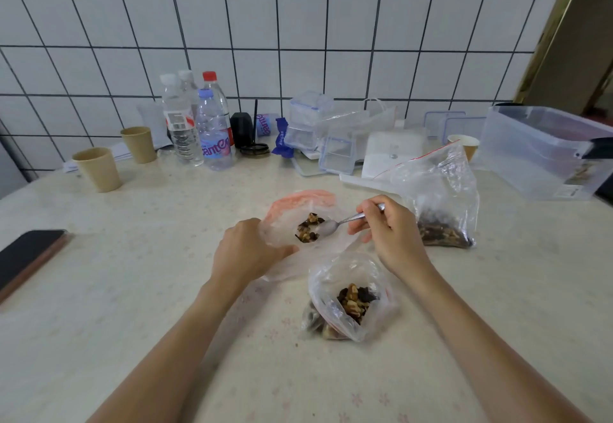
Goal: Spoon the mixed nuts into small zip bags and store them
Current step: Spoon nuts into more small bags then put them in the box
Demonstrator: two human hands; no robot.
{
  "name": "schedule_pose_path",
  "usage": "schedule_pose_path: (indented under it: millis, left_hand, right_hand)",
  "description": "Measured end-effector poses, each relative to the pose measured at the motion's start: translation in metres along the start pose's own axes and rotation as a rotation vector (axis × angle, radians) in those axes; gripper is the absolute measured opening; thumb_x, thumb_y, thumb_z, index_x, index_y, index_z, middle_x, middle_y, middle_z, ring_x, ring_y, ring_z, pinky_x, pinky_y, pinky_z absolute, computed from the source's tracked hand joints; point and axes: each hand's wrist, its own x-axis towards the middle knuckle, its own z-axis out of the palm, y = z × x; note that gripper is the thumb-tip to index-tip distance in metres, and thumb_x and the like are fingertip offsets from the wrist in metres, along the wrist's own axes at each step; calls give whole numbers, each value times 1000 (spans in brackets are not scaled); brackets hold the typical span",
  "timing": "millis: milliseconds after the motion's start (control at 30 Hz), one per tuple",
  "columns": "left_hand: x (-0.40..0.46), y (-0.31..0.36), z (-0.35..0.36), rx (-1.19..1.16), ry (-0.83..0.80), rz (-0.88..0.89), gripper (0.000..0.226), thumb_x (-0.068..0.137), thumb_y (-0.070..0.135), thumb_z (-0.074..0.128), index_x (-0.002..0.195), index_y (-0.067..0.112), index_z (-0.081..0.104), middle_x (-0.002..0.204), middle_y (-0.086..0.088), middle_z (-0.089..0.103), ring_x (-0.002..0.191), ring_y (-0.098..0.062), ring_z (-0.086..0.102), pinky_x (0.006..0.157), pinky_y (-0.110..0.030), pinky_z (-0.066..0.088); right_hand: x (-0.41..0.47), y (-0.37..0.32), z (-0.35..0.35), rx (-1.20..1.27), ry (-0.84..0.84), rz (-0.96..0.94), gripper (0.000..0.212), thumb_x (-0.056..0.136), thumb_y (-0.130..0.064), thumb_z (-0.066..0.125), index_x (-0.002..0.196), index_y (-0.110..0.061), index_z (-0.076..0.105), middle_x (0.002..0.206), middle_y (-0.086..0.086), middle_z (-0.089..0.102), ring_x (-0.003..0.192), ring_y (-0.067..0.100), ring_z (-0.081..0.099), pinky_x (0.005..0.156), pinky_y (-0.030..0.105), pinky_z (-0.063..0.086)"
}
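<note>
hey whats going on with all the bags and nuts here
A person is portioning mixed nuts into small zip bags on a table. The left hand holds an open bag by its edge, while the right hand grips a spoon whose bowl is inside it, beside a small pile of nuts. Another small bag with nuts sits nearer, and a larger bag of nuts stands to the right.

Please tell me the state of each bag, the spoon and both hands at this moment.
small bag: open, few nuts inside
left hand: holds that bag's mouth
spoon: bowl inside the bag
right hand: grips the spoon handle
near bag: holds nuts, mouth open
large bag: upright, nuts at bottom
</note>
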Motion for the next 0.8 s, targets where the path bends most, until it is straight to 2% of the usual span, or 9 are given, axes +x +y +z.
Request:
schedule_pose_path:
  millis: [67,233,367,433,467,533,600,733,800]
  left_hand:
    - [0,1,0,-12,-16,6,48,68,59,85,75,17,64,71,1,67,66,-18,63,56,-34,52]
    - [-3,4,-2,-48,-35,60,34,71,39,85,67,23,55,66,3,62,60,-18,57,50,-28,38]
    - [-5,10,-7,-161,-39,69,15,71,20,78,76,21,63,74,-1,66,68,-21,62,53,-27,42]
    - [-6,13,-11,-292,-59,35,13,72,15,77,80,14,67,78,-5,68,66,-19,61,55,-27,44]
    - [-6,15,-12,-362,-70,19,14,73,13,77,83,11,69,82,-8,71,68,-21,62,58,-31,48]
    - [-8,18,-15,-475,-93,-7,17,75,10,78,91,7,72,90,-12,75,79,-28,70,69,-43,58]
    - [-11,19,-15,-553,-110,-21,19,77,7,77,96,5,72,93,-14,76,89,-32,74,81,-49,61]
    - [-11,19,-12,-722,-149,-77,28,78,5,78,104,11,70,96,-10,78,89,-27,77,88,-53,62]
    - [-8,18,-8,-727,-179,-106,32,78,14,81,106,19,66,100,-5,76,90,-24,76,86,-48,62]
  right_hand:
    - [-4,2,1,1,13,-26,22,107,-20,49,95,-12,65,76,0,77,77,21,74,77,50,59]
    - [-10,4,6,-103,-30,-142,21,109,-25,48,99,-16,65,81,-4,76,81,7,73,77,46,60]
    - [-8,6,4,-102,-49,-151,20,108,-25,49,100,-17,65,81,-6,77,80,9,74,75,46,61]
    - [-6,6,2,-89,-45,-142,20,108,-24,49,98,-17,65,79,-6,77,78,11,75,73,47,61]
    - [-5,6,1,-89,-41,-142,20,108,-23,49,98,-17,65,79,-6,77,78,10,75,73,46,61]
    - [-5,7,0,-116,-24,-164,20,108,-24,48,98,-17,64,78,-6,76,78,7,74,73,41,61]
    - [-6,9,-1,-150,-16,-189,21,108,-25,48,99,-17,64,78,-7,76,78,3,73,74,34,60]
    - [-5,12,1,-126,-37,-165,20,108,-21,49,97,-14,64,78,-6,75,76,1,72,71,19,55]
    - [-5,13,2,-67,-42,-105,20,107,-19,49,96,-14,65,76,-5,76,73,-1,71,66,12,49]
